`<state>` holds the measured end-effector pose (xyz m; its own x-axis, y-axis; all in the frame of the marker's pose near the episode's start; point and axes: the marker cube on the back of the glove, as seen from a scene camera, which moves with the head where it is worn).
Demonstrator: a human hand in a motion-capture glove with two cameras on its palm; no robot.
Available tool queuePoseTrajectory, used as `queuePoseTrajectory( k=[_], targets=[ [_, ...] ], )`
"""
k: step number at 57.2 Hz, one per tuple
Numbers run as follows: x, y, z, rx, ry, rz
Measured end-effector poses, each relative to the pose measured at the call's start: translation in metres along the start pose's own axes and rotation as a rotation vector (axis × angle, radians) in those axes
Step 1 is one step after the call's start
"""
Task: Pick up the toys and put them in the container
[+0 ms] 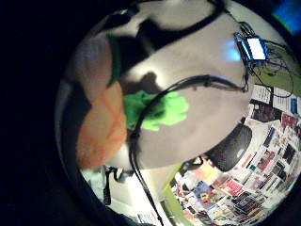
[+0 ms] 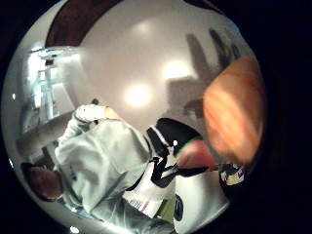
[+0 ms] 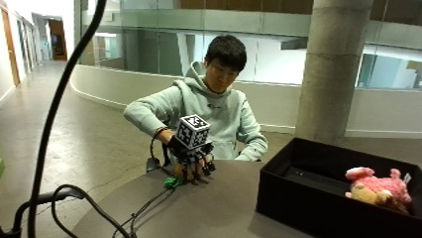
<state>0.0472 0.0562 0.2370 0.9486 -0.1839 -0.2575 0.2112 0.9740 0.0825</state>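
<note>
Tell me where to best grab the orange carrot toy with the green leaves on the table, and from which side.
Probably round the orange body, from above: the carrot toy lies on the round table, its green leaves floppy and thin. The right hand is already over it.

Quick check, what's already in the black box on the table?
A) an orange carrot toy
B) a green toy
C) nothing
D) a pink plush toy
D: in the outside view a pink plush toy sits inside the black box, while the gloved right hand is over the green toy on the table, apart from the box.
</note>
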Motion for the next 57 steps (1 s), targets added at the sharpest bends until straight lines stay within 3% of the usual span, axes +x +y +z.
queuePoseTrajectory(
  k=[7,16,31,39,47,57],
  targets=[
    [0.005,-0.008,-0.004,0.135,0.079,-0.009],
    [0.005,-0.018,-0.005,0.166,0.083,-0.050],
    [-0.036,-0.035,-0.035,-0.154,-0.153,-0.070],
    [-0.056,-0.048,-0.080,-0.193,-0.227,-0.078],
    [-0.073,-0.061,-0.138,-0.106,-0.181,-0.074],
    [-0.074,-0.104,-0.235,0.206,-0.134,-0.021]
  ],
)
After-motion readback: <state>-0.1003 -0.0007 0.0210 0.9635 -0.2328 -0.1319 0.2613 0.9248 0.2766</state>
